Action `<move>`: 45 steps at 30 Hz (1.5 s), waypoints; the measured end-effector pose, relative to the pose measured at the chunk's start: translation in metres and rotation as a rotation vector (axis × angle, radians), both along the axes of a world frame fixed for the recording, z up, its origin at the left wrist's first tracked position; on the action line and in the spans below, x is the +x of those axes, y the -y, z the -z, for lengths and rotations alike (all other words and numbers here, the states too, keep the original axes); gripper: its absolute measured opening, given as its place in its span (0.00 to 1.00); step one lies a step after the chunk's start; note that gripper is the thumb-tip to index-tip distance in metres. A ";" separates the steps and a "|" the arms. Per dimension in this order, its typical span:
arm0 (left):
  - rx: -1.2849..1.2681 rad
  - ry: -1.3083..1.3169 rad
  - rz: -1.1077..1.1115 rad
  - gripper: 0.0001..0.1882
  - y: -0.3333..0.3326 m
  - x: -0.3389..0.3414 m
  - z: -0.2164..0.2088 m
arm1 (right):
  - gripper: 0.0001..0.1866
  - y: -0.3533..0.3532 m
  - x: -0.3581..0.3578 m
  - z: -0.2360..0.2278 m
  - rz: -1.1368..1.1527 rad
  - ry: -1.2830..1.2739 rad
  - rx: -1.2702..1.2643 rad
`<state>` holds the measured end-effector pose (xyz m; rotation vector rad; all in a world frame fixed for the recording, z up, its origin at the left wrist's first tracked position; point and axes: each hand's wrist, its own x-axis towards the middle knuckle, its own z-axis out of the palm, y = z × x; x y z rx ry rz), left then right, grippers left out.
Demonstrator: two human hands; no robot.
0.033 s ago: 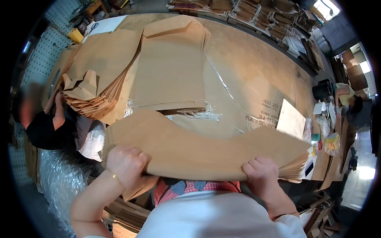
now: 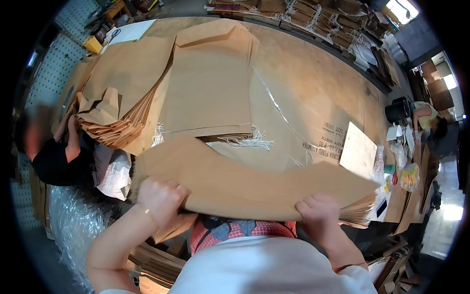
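Note:
Both hands grip the near edge of a thick stack of brown paper bags point(image 2: 245, 188), which bows across the front of the table. My left hand point(image 2: 162, 200) is closed over the stack's left part, a thin yellow band at the wrist. Closed on its right part is my right hand point(image 2: 319, 209), thumb side facing inward; the layered sheets fan out beyond it. The fingers under the stack are hidden. Just past it lies a flat pile of brown paper bags point(image 2: 208, 93) with loose white strings point(image 2: 249, 139) at its near end.
On the left, a person in black point(image 2: 58, 152) handles another bag stack point(image 2: 127, 63). Clear plastic wrap point(image 2: 73, 210) bulges below them. A pale board point(image 2: 358, 149) lies on the table's right, near plastic packets point(image 2: 409, 177). Another person point(image 2: 425, 117) is at far right. String-tied bundles point(image 2: 313, 17) line the back.
My left hand has shifted slightly right, and my right hand slightly left. The stack's two ends have drawn a little inward with them.

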<state>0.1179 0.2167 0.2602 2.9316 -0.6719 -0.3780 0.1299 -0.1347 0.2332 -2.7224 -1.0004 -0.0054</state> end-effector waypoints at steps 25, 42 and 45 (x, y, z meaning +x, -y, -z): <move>-0.054 0.109 0.109 0.08 0.000 0.059 0.049 | 0.25 -0.089 0.019 0.014 0.153 -0.166 -0.103; -1.191 0.124 -0.943 0.66 -0.074 -0.109 0.216 | 0.23 -0.227 0.036 0.012 0.008 -0.142 -0.236; -1.167 0.052 -0.699 0.70 -0.103 -0.093 0.210 | 0.24 -0.228 0.035 0.009 0.036 -0.198 -0.223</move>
